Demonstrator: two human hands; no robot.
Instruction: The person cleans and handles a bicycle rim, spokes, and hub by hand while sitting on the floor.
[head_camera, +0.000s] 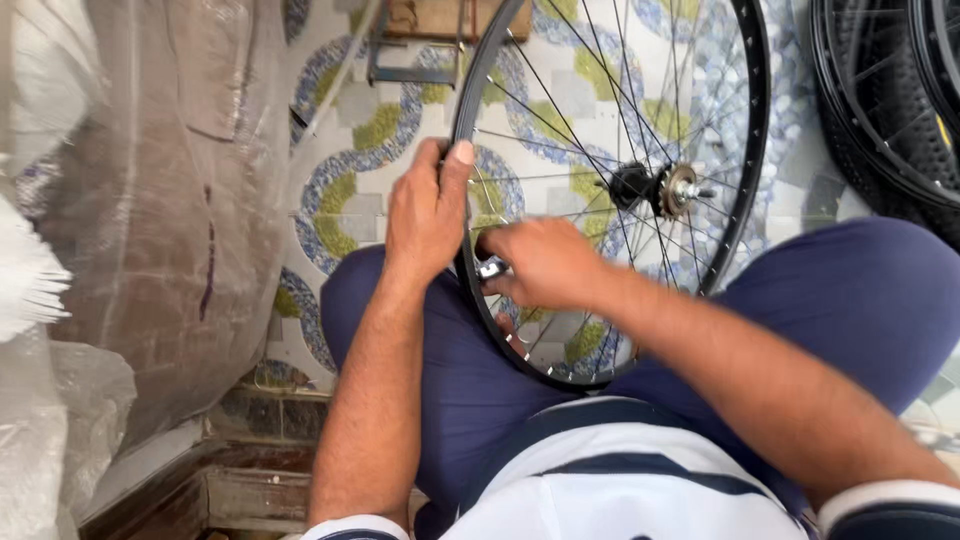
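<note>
Head view: a black spoked bicycle wheel (745, 190) stands upright between my knees, its axle pointing toward three o'clock, the hub (655, 187) right of centre. At nine o'clock on the rim my left hand (425, 215) clamps around it, thumb over the top. Beside it my right hand (545, 265) pinches a small metal tool (490, 268) against the spokes. More tyred wheels (890, 110) lean at two o'clock.

Bare forearms — short white sleeves (885, 497) edged in navy, a white shirt (620, 480) with navy stripes, navy trousers (860, 300).
</note>
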